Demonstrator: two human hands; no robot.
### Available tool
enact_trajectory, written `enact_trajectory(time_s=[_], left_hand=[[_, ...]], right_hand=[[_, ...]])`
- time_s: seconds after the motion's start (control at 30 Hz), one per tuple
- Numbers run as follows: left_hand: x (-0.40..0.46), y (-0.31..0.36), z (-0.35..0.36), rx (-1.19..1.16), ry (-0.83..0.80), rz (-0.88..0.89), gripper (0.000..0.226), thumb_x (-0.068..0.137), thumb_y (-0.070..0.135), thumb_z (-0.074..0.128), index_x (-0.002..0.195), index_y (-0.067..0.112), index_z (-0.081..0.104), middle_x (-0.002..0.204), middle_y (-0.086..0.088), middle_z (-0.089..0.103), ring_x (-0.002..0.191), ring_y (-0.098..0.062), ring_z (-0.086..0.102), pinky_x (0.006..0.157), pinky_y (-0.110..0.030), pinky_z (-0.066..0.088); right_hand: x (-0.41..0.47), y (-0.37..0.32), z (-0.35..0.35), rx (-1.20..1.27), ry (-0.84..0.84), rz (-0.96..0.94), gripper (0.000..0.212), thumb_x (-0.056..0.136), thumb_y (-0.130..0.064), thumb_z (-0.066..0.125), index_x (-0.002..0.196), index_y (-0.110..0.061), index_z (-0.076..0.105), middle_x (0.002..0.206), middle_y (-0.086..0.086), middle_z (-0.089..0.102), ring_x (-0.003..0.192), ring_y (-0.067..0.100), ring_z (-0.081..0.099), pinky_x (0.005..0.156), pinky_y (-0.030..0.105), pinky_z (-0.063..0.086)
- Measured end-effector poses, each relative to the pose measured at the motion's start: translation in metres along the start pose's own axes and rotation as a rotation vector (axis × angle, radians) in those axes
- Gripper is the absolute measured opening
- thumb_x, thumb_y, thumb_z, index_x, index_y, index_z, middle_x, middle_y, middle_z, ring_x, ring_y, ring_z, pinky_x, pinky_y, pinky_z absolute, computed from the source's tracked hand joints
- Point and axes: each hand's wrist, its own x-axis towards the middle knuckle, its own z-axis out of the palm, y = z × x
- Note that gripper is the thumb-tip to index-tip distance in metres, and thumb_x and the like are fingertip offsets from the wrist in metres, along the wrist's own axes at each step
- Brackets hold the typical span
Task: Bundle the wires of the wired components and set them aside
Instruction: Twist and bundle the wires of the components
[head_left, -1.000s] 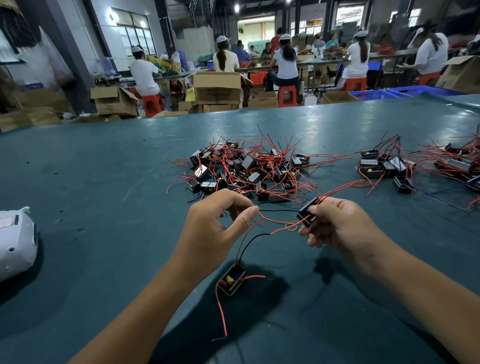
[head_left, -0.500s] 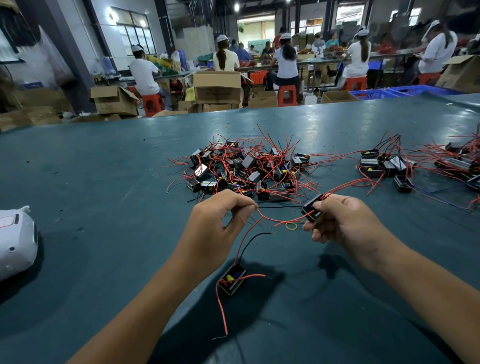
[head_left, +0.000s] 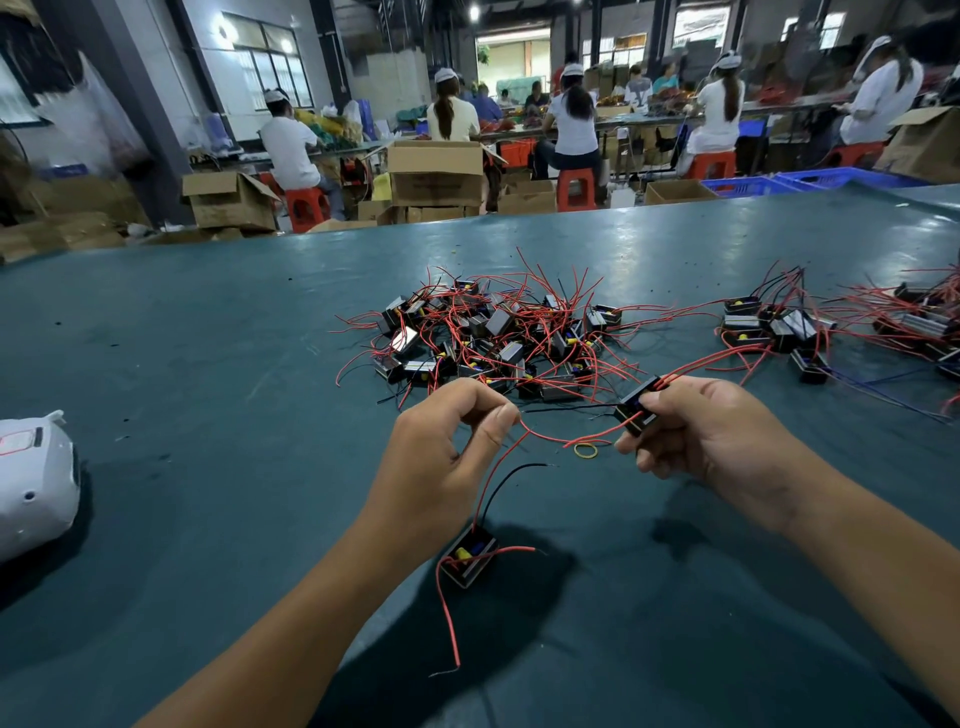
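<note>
My left hand (head_left: 441, 457) pinches red wires between thumb and fingers; below it a small black component (head_left: 469, 556) with red and black leads lies on the green table (head_left: 208, 364). My right hand (head_left: 711, 431) grips another black component (head_left: 638, 410), whose red wires run off to the right and toward my left hand. A yellow rubber band (head_left: 586, 450) lies on the table between the hands. A tangled pile of black components with red wires (head_left: 498, 332) sits just beyond the hands.
A smaller group of components (head_left: 779, 332) and more red-wired ones (head_left: 919, 317) lie at the right. A white object (head_left: 31, 483) sits at the left edge. Cardboard boxes (head_left: 436, 174) and seated workers are beyond the table's far edge.
My right hand has drawn its component slightly right and away from my left hand, stretching the red wire between them. The rubber band now lies uncovered on the table.
</note>
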Motion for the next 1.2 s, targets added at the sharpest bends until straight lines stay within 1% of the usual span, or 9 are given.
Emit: enact_trajectory(time_s=[0.07,0.13,0.2,0.23,0.4,0.53,0.9,1.1,1.2], left_hand=[[-0.0003,-0.0005,0.0006,-0.083,-0.067,-0.087,0.019,0.100,0.023,0.057,0.084,0.015,0.061,0.070,0.021,0.054,0.065,0.004,0.047,0.063,-0.010,0.036],[-0.0011,-0.0012,0.0020,-0.118,-0.145,-0.148,0.022,0.098,0.031,0.048,0.081,0.019,0.054,0.071,0.015,0.052,0.067,-0.004,0.044,0.063,-0.021,0.038],[-0.0017,-0.0015,0.0022,-0.033,-0.152,-0.104,0.022,0.097,0.032,0.044,0.080,0.021,0.051,0.072,0.006,0.052,0.067,-0.012,0.043,0.062,-0.031,0.038],[-0.0016,-0.0013,0.0018,0.002,-0.142,-0.076,0.022,0.097,0.032,0.044,0.080,0.021,0.051,0.073,0.003,0.052,0.067,-0.014,0.043,0.062,-0.031,0.038],[0.0004,-0.0005,-0.0011,-0.041,-0.119,-0.075,0.020,0.097,0.025,0.047,0.079,0.019,0.052,0.068,0.017,0.047,0.059,-0.004,0.039,0.056,-0.015,0.029],[0.0009,-0.0001,0.0002,-0.113,-0.098,-0.127,0.017,0.094,0.025,0.051,0.079,0.018,0.056,0.069,0.016,0.051,0.062,-0.003,0.043,0.060,-0.015,0.034],[0.0016,-0.0039,-0.0032,-0.070,-0.026,-0.121,0.019,0.095,0.010,0.063,0.079,0.020,0.063,0.061,0.024,0.052,0.055,0.002,0.046,0.054,-0.007,0.033],[0.0012,-0.0042,-0.0039,-0.071,-0.048,-0.134,0.016,0.094,0.005,0.062,0.081,0.015,0.066,0.061,0.021,0.053,0.055,0.002,0.045,0.055,-0.008,0.034],[0.0018,-0.0034,-0.0049,-0.062,-0.060,-0.117,0.013,0.094,0.010,0.064,0.083,0.016,0.069,0.068,0.017,0.058,0.060,0.001,0.048,0.059,-0.009,0.035]], right_hand=[[0.0003,0.0001,-0.0003,-0.010,-0.007,-0.003,0.016,0.097,-0.009,0.048,0.086,-0.003,0.056,0.073,0.022,0.071,0.048,0.021,0.060,0.043,0.024,0.045],[0.0008,0.0018,-0.0005,-0.021,-0.006,0.000,0.016,0.097,-0.009,0.048,0.085,-0.004,0.057,0.074,0.023,0.071,0.048,0.021,0.059,0.043,0.025,0.045],[0.0017,0.0039,-0.0005,-0.023,-0.009,0.016,0.017,0.098,-0.009,0.048,0.084,-0.005,0.057,0.074,0.022,0.071,0.048,0.021,0.059,0.042,0.025,0.045],[0.0024,0.0048,-0.0003,-0.020,-0.015,0.025,0.017,0.098,-0.010,0.048,0.083,-0.006,0.056,0.074,0.022,0.071,0.048,0.020,0.060,0.041,0.024,0.045],[0.0046,0.0072,-0.0015,-0.015,-0.051,0.054,0.017,0.097,-0.011,0.048,0.083,-0.008,0.058,0.077,0.024,0.071,0.050,0.020,0.060,0.040,0.024,0.042],[0.0032,0.0078,-0.0004,-0.009,-0.063,0.108,0.017,0.098,-0.013,0.048,0.084,-0.010,0.057,0.079,0.022,0.072,0.052,0.019,0.061,0.040,0.023,0.039],[0.0012,0.0069,0.0026,0.013,-0.062,0.144,0.018,0.098,-0.014,0.046,0.084,-0.010,0.056,0.074,0.019,0.070,0.050,0.017,0.057,0.038,0.022,0.037],[0.0003,0.0056,0.0049,0.021,-0.069,0.153,0.020,0.098,-0.014,0.044,0.083,-0.010,0.057,0.073,0.017,0.070,0.048,0.016,0.055,0.038,0.021,0.036],[-0.0001,0.0044,0.0040,0.023,-0.066,0.161,0.021,0.099,-0.014,0.044,0.084,-0.010,0.057,0.072,0.016,0.070,0.048,0.015,0.054,0.039,0.021,0.036]])
